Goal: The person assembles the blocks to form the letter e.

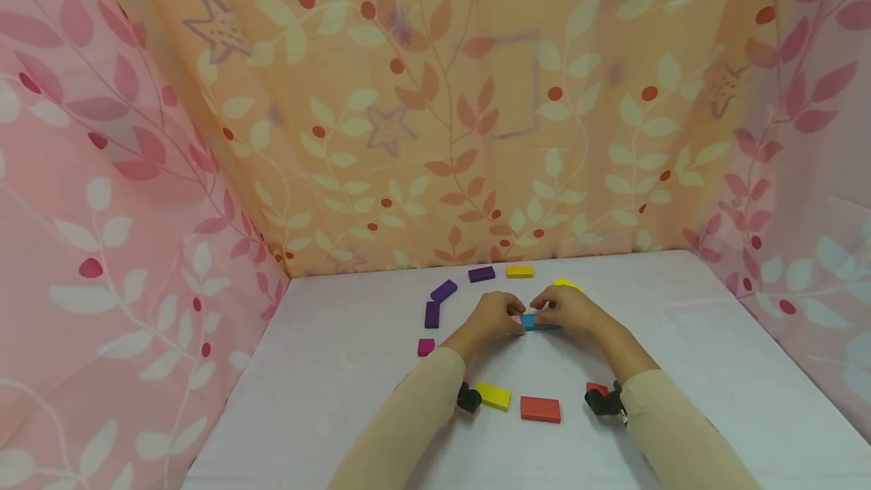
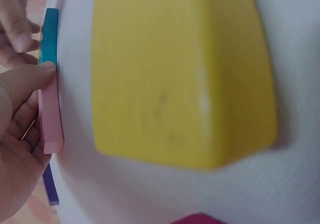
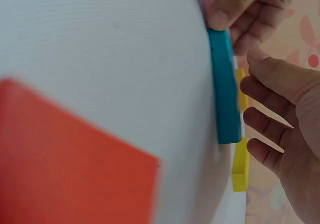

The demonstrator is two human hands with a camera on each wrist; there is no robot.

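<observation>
My left hand (image 1: 495, 316) pinches a pink block (image 2: 50, 104), its thumb tip lying where that block meets a teal block (image 2: 49, 34). The two blocks stand end to end in one line on the white table. My right hand (image 3: 295, 109) is at the teal block's far side, thumb and fingers spread apart, with nothing gripped between them. From the head view both hands come together over the middle of the table, covering most of the pink block and part of the teal one.
Around the hands lie purple blocks (image 1: 432, 314), a magenta block (image 1: 426, 347) and yellow blocks (image 1: 519, 271). Nearer me are another yellow block (image 1: 493, 395) and a red block (image 1: 540, 409); a second red block (image 1: 596, 389) is partly hidden by the right wrist camera. Patterned curtains (image 1: 435, 97) enclose the table.
</observation>
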